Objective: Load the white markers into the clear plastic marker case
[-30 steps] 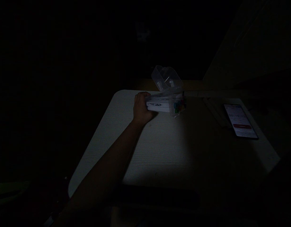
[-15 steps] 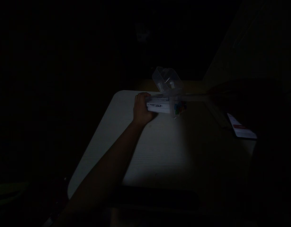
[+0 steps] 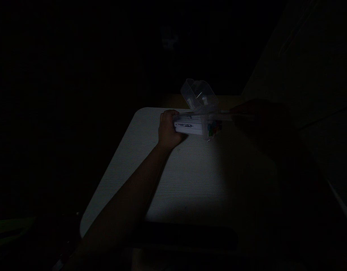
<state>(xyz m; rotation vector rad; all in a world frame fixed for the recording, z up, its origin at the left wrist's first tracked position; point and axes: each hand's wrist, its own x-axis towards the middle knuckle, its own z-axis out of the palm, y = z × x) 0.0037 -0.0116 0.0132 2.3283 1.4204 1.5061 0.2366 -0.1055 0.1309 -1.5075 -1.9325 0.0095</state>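
The scene is very dark. On the left of the table, my left hand [image 3: 168, 128] is wrapped around the closed end of a clear plastic marker case [image 3: 206, 128], which lies on its side. Its hinged lid [image 3: 200, 94] stands open at the back. White-barrelled markers [image 3: 187, 126] fill the case, with blue, green and red ends at the right. From the right, my right hand [image 3: 244, 108] reaches to the open end, its fingers closed on a pale marker [image 3: 226, 116] that lies along the top of the case. Shadow hides most of that hand.
The pale table [image 3: 190, 169] has a rounded left corner, and its right part is in deep shadow. A dark band runs along the near edge. Something green [image 3: 12, 226] shows dimly at lower left.
My right hand and forearm have moved left toward the case with the marker, now covering the white and red flat item at right. My left hand and the case have stayed almost still.
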